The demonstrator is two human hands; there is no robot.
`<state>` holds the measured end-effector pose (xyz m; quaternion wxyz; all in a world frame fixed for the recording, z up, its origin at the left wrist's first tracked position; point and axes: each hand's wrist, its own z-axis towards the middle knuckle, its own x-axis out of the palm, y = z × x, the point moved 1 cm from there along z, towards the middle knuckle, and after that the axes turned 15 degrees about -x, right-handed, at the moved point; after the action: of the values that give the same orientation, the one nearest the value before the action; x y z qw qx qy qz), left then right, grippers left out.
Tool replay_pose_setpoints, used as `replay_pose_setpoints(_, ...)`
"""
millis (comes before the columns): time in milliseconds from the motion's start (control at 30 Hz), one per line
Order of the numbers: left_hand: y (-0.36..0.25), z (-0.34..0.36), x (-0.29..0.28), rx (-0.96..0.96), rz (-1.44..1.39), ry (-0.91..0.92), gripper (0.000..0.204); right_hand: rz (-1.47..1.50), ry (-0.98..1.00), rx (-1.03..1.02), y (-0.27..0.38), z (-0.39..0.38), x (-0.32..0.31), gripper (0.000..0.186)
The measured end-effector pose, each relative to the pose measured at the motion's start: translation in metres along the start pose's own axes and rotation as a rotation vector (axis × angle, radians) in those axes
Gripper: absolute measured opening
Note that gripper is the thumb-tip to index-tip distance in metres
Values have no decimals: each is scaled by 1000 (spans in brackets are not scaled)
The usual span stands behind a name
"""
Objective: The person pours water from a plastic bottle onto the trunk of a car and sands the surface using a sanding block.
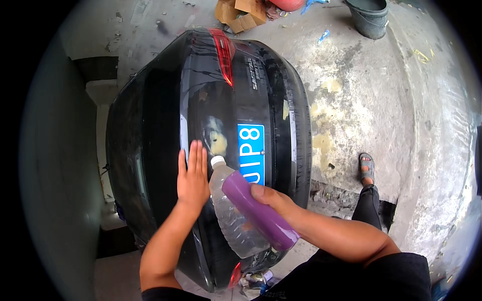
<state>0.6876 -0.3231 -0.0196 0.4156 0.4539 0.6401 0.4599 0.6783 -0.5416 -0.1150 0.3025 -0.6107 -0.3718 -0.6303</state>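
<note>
The black car fills most of my view, its rear toward me on wet concrete. My left hand lies flat on the boot, fingers straight and close together, pointing away from me. My right hand is closed around a clear bottle with a purple cloth against it. The bottle's long axis runs diagonally, white cap up-left, just beside my left fingers, base toward me. A blue plate sits beyond the cap.
</note>
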Motion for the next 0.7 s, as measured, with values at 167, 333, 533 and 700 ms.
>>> replay_pose_setpoints(167, -13, -77, 16, 38, -187, 75, 65, 118, -10, 96, -16, -5, -2, 79)
replay_pose_setpoints(333, -26, -33, 16, -1, -28, -41, 79, 107, -42, 98, -13, -7, -5, 82)
replay_pose_setpoints(533, -47, 112, -8, -239, -374, -99, 84, -66, -34, -2, 21, -9, -24, 83)
replay_pose_setpoints(700, -55, 131, -13, -48, -300, -37, 73, -103, -25, -15, 24, -10, -35, 84)
